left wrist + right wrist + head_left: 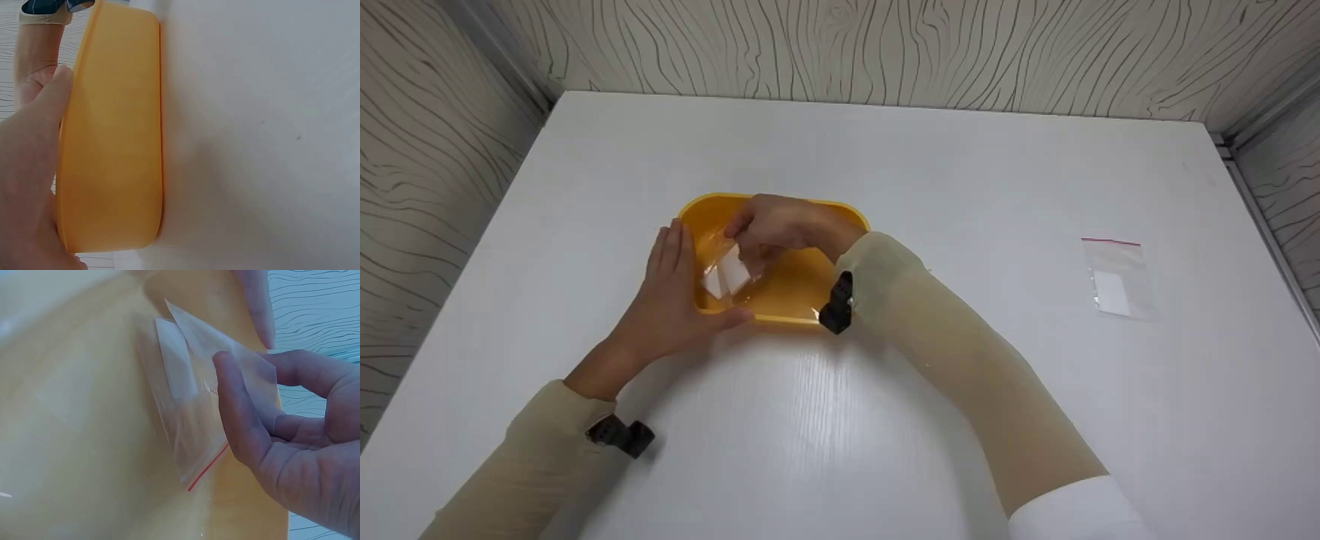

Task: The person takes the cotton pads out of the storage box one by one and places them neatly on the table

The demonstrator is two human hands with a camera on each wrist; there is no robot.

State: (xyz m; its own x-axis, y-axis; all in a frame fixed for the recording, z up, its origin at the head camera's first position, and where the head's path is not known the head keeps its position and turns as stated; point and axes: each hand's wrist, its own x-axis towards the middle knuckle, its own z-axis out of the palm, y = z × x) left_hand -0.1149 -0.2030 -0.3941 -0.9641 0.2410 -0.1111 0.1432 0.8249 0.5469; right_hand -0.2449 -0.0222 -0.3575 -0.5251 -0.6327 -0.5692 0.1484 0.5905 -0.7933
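In the head view a yellow-orange plastic tub (795, 296) stands on the white table. My left hand (664, 304) rests against its near left corner, fingers straight along the left side and thumb on the front rim. Inside the tub, my right hand (780, 229) pinches a small clear plastic bag (733, 270) with a white piece showing. The right wrist view shows this bag (253, 363) between thumb and fingers. Beside and partly under it lies a clear zip bag (177, 371) holding a white slip, its red strip near the hand. The fingers hide part of both bags.
Another clear zip bag (1117, 281) with a red strip and a white slip lies on the right of the table (997, 187). Wood-patterned panels (885, 52) stand behind and at both sides. The tub's outer wall (118, 129) fills much of the left wrist view.
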